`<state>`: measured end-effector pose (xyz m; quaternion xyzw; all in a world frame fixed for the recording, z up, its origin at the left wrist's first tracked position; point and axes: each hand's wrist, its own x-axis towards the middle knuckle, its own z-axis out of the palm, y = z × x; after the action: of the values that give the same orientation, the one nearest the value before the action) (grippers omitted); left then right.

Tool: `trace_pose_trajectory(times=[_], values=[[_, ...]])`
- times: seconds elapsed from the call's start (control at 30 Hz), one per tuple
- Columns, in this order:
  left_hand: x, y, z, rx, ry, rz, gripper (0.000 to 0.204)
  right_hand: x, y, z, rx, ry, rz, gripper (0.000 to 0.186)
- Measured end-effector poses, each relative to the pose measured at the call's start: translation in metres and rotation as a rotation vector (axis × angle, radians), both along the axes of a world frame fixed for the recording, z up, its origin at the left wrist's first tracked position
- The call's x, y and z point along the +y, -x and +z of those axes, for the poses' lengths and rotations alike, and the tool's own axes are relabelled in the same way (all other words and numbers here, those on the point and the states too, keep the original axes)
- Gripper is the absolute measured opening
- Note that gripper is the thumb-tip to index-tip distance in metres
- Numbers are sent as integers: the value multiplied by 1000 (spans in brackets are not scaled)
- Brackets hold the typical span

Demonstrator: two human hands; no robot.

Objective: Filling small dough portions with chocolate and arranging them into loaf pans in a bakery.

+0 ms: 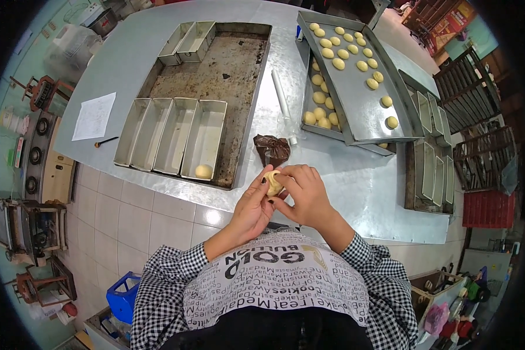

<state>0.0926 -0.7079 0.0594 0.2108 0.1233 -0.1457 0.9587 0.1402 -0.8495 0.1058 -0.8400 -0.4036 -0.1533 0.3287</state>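
Note:
I hold a pale yellow piece of dough [273, 182] between both hands, my left hand [252, 205] cupped under and around it, my right hand [306, 195] with its fingers pressed on its top and side. Just beyond my hands sits a clear plastic bag of dark brown paste [271, 149], with a white rolling pin [280, 93] behind it. To the left, a worn baking tray [216, 76] holds several loaf pans; the nearest right pan [207, 134] has one dough ball [203, 171] in it.
At the right, stacked metal trays [356, 108] hold several dough balls, beside more loaf pans [434, 175]. A paper sheet [93, 116] and a pen [106, 140] lie on the metal table [122, 64]. Beyond its edges are burners [36, 154], racks [466, 81] and a blue crate [122, 291].

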Motion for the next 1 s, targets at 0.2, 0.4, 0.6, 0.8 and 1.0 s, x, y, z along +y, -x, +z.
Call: trace_pose_trajectory(times=[0.2,0.4,0.6,0.8,1.0], values=[[5,4,-2,-92,224,-41,40,3,-3,-12,-38,20,-21,25],[10,6,1,16,32,12,41,5,-6,-12,-48,12,49,26],[14,7,-1,-63,8,17,42,16,-3,-6,52,-32,-13,26],[17,7,-7,-66,32,-40,40,12,-11,-13,7,124,70,25],[23,-5,1,11,147,-46,39,14,-5,-8,-46,-65,-30,28]])
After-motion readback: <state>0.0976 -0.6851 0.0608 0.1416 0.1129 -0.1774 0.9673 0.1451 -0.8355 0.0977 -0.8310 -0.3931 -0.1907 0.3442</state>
